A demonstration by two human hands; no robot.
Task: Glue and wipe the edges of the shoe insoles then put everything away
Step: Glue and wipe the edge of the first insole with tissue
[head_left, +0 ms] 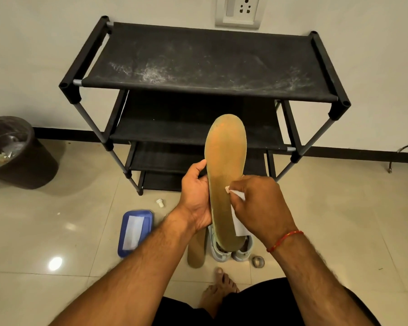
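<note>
Just above the pale shoes (231,251) on the floor, the tan insole (225,165) stood nearly upright, toe end up, in the person's hands. The left hand (196,196) gripped its left edge, with the fingers curled round it. The right hand (259,203) pinched a white wipe (238,223) against the right edge, near the middle.

I judged that the wiping step was in hand. If the glue there was wet, a hard stroke could smear it over the face, or the wipe could stick and tear. The grip on one edge only could let the insole bend or slip down onto the shoes.

The second insole (196,252) lay on the tiles beside the shoes, and the bare foot (222,285) near it could step on it. Farther out lay a blue tray (149,222), a small white cap (160,202) and a tape roll (258,261).
</note>
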